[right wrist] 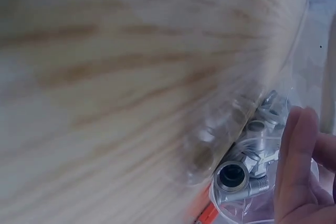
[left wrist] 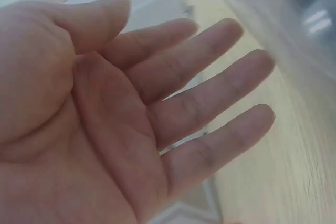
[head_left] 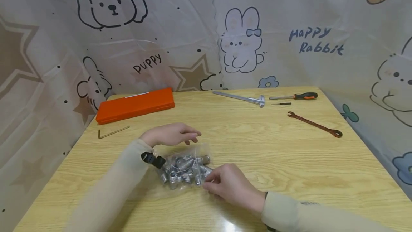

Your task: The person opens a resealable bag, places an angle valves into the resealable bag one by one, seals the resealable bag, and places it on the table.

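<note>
A clear plastic bag point(head_left: 185, 172) of silvery metal pipe fittings lies on the table; in the right wrist view, one fitting point(right wrist: 232, 176) shows its round opening. My right hand point(head_left: 232, 185) pinches the bag's near right edge between thumb and fingers. Above the far side of the bag is my left hand point(head_left: 172, 134), its fingers loosely extended and holding nothing. The left wrist view shows its bare palm point(left wrist: 121, 114), with part of the bag beyond the fingertips.
An orange case point(head_left: 135, 106) and a hex key point(head_left: 114, 132) lie at the left. Toward the back right are a caliper point(head_left: 239, 97), a screwdriver point(head_left: 304, 96), a small thin black-handled tool point(head_left: 284, 103) and a reddish wrench point(head_left: 313, 124). A printed curtain point(head_left: 193, 28) hangs behind the table.
</note>
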`<state>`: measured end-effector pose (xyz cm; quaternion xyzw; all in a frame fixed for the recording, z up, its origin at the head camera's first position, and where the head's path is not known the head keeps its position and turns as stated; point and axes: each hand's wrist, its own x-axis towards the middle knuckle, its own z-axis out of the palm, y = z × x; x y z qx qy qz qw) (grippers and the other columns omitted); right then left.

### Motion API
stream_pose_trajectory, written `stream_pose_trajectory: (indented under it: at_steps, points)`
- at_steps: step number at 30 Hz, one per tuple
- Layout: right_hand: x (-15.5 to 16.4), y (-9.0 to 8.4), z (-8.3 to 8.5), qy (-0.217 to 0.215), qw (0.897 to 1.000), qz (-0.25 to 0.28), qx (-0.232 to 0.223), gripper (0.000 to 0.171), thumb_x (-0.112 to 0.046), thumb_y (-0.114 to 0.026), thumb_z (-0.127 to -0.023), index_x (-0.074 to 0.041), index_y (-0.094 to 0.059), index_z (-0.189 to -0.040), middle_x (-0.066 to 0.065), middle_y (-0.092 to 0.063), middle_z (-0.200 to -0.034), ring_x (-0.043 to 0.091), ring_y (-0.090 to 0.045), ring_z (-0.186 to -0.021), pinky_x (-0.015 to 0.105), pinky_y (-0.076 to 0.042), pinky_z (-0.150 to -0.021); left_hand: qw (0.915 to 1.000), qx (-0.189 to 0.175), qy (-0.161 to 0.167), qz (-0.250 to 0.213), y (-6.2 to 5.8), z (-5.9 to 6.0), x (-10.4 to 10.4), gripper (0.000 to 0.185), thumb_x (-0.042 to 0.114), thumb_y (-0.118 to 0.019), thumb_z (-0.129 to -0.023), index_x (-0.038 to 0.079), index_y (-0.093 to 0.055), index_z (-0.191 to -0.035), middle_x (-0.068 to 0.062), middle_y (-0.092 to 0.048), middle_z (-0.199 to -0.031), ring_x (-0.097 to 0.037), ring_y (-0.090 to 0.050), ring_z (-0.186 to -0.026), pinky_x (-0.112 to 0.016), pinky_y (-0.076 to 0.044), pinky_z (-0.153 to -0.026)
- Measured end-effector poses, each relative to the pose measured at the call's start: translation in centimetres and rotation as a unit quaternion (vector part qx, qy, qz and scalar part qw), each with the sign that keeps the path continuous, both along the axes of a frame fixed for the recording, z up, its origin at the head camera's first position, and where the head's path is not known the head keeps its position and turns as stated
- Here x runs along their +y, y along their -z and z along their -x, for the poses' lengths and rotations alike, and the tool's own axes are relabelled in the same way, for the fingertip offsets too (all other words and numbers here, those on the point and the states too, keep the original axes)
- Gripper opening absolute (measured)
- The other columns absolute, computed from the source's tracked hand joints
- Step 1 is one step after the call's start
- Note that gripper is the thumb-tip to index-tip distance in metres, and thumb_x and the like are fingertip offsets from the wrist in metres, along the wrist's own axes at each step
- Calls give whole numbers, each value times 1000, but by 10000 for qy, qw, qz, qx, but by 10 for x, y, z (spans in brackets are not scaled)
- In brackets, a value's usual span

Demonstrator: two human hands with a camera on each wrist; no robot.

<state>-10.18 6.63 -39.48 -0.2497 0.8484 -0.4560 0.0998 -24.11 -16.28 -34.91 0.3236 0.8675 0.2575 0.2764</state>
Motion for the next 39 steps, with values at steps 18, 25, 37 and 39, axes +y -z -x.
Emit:
stream_pose_trajectory:
  at_steps: [18, 25, 37, 39]
  points:
    - [-1, -7, 4, 124, 9991, 145, -374, 8, -10, -74, -88, -8, -75, -80, -3, -68, -66, 15, -64, -57, 24, -52, -49, 9993, -88, 286, -236, 20, 26, 32, 14, 24, -66, -97, 24, -78, -90, 6, -67, -78, -8, -51, -67, -25, -43, -62]
    - [5, -13, 5, 128, 9998, 96, -118, 6, -9, -75, -87, -7, -75, -81, -3, -69, -70, 10, -63, -58, 24, -53, -51, 9979, 32, -96, -646, 19, 24, 27, 15, 20, -65, -98, 17, -79, -95, 7, -73, -88, -11, -60, -75, -29, -54, -71]
    - [24, -27, 12, 612, 9972, 65, 427, 5, -8, -73, -89, -9, -75, -85, -2, -71, -78, 5, -64, -65, 23, -55, -60, 9688, -9, -1636, -1862, -2, 15, 7, 21, 23, -62, -99, 7, -75, -100, -6, -73, -90, -24, -71, -83, -38, -60, -71]
    - [29, -33, 16, 813, 9947, 12, 624, 4, -10, -73, -89, -11, -75, -86, -4, -71, -79, 5, -64, -67, 22, -55, -63, 9565, -5, -1927, -2189, -7, 11, 3, 22, 23, -62, -99, 5, -75, -102, -8, -73, -92, -27, -71, -84, -39, -60, -72]
